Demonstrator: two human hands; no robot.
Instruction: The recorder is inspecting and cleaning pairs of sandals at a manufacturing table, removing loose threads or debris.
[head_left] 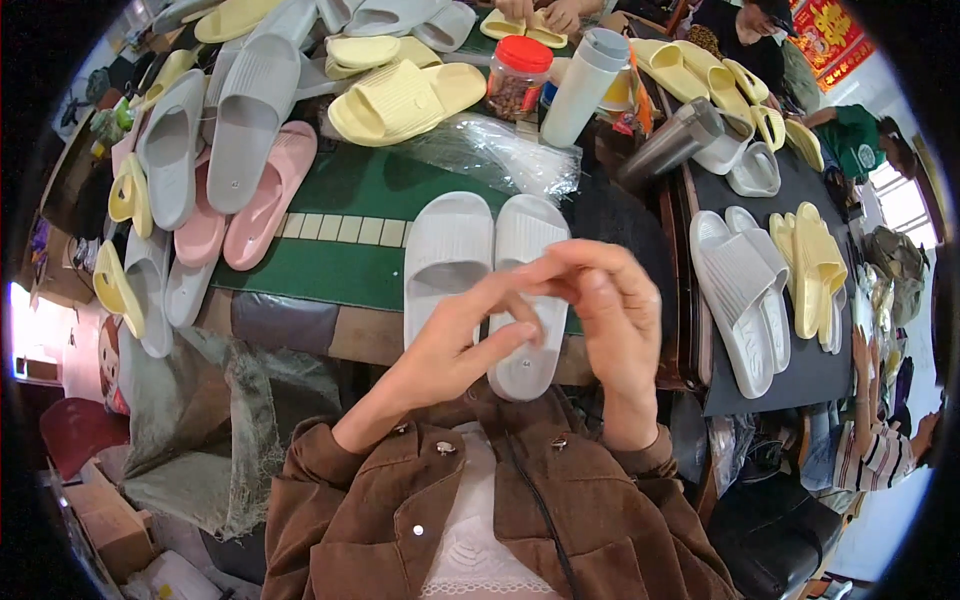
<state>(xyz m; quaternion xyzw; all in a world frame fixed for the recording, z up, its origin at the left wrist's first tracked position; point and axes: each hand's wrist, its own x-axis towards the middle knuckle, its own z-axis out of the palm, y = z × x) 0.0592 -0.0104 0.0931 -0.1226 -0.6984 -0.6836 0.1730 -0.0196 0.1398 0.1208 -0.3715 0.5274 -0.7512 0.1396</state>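
Note:
Both hands are raised over a pair of light grey slides that lie side by side at the table edge, the left slide point(448, 235) and the right slide point(525, 365). My left hand point(450, 330) reaches in from the left, its thumb apart from the stretched fingers, which blur at the tips. My right hand point(622, 325) is bent inward, its thumb closed against the curled fingers. The fingertips of the two hands meet above the right slide's strap. Anything pinched between the right fingers is hidden or too small to make out.
Grey slides point(250, 120), pink slides point(270, 195) and yellow slides point(400, 105) crowd the left and back. A red-lidded jar point(518, 75), a pale bottle point(585, 90) and clear plastic bags point(500, 150) stand behind. More grey slides point(730, 290) lie on the right table; other people work beyond.

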